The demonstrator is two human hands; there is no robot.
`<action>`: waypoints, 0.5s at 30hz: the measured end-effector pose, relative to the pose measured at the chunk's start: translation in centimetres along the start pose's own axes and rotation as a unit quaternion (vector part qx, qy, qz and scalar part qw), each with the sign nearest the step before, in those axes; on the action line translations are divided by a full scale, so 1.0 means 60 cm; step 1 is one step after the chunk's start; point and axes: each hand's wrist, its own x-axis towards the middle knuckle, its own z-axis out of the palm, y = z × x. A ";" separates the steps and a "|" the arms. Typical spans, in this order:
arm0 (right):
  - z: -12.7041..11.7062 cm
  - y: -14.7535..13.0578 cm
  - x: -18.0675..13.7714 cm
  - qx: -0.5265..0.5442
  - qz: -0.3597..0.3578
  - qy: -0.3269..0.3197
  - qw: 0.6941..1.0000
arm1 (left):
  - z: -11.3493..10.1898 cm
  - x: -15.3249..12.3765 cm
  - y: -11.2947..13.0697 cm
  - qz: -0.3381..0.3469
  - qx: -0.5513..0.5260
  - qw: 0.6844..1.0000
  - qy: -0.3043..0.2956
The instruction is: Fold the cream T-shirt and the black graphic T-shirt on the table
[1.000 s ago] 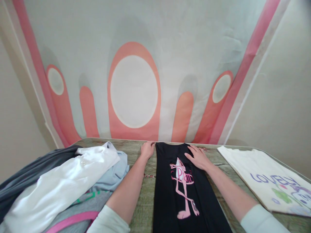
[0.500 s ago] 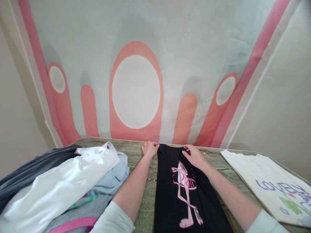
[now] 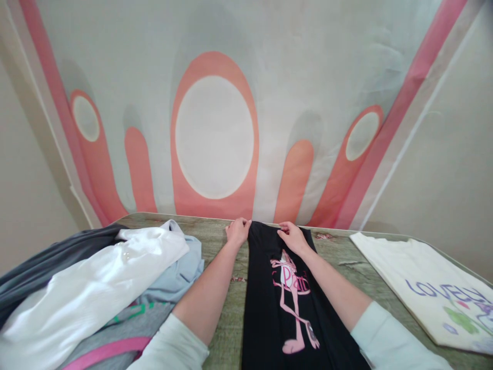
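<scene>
A black T-shirt [image 3: 265, 308] with a pink cartoon figure and lettering lies in a long narrow fold on the wood-patterned table, running towards me. At its far left corner my left hand [image 3: 237, 231] pinches the fabric between thumb and fingers. My right hand [image 3: 293, 238] rests on the far edge of the shirt near the middle, thumb and fingers a little apart and touching the cloth. The shirt's far right corner shows beyond that hand. My right forearm covers part of the shirt's right side.
On the left lies a loose pile of clothes: a white garment [image 3: 108, 272], a dark grey one [image 3: 65, 252], a light blue one [image 3: 181, 272] and a grey one with pink trim [image 3: 154, 318]. A white folded T-shirt [image 3: 408, 262] lies right. Behind the table [image 3: 227, 329] hangs a printed backdrop [image 3: 277, 77].
My right hand has shifted left along the shirt's far edge, uncovering its far right corner. My left hand keeps its hold on the left corner. The view has tilted slightly.
</scene>
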 end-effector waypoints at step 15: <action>0.006 0.009 -0.005 -0.003 -0.010 0.026 1.000 | -0.003 -0.012 0.013 -0.004 0.055 0.998 0.016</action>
